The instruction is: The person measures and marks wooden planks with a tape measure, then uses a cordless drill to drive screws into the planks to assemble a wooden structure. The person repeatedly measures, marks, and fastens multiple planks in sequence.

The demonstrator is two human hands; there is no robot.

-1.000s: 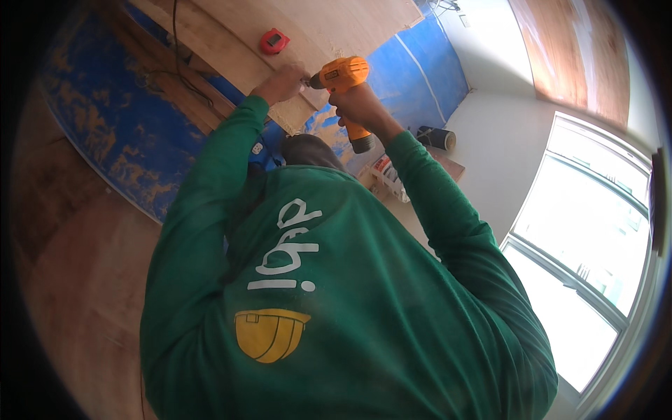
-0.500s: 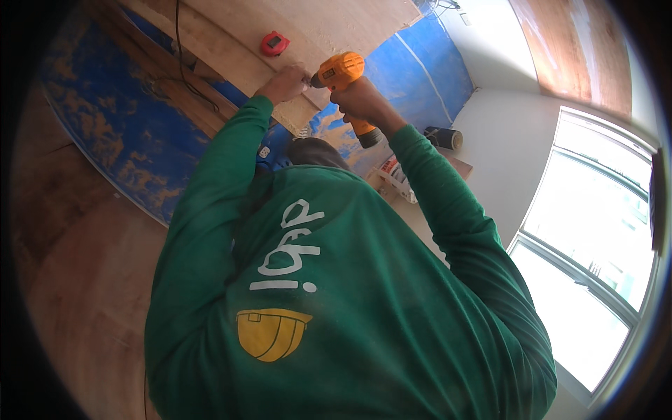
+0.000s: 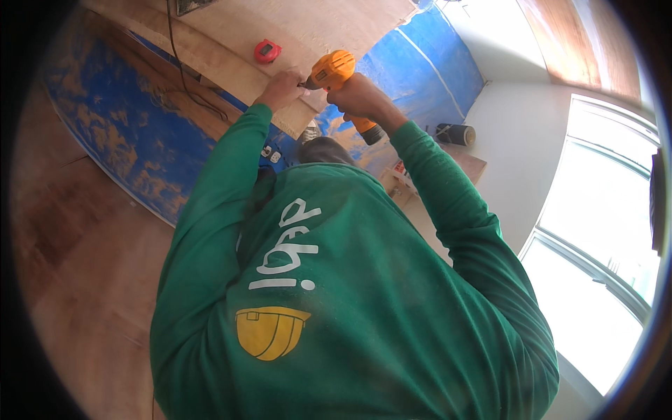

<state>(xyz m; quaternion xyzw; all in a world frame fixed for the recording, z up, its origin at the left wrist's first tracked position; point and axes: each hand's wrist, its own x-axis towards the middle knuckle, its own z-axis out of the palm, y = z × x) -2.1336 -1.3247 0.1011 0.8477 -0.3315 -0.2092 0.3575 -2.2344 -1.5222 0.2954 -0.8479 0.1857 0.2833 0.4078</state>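
My right hand (image 3: pixel 362 96) is wrapped round the handle of an orange cordless drill (image 3: pixel 334 68), its nose pointing left and its dark battery base (image 3: pixel 372 135) below the fist. At the tip of the drill, my left hand (image 3: pixel 282 89) has its fingers pinched together over the edge of a wooden board (image 3: pixel 234 77). Whatever those fingers pinch is too small to make out. A red tape measure (image 3: pixel 267 51) lies on the board just beyond my left hand.
A dark cable (image 3: pixel 180 73) runs over the boards at the left. Blue sheeting (image 3: pixel 105 119) dusted with sawdust covers the floor. White sockets (image 3: pixel 271 153) lie below the board. A dark roll (image 3: pixel 456 134) stands by the white wall, near a bright window (image 3: pixel 595 210).
The whole view has shifted a little. Both hands stay together at the drill's tip, with the right hand still gripping the drill.
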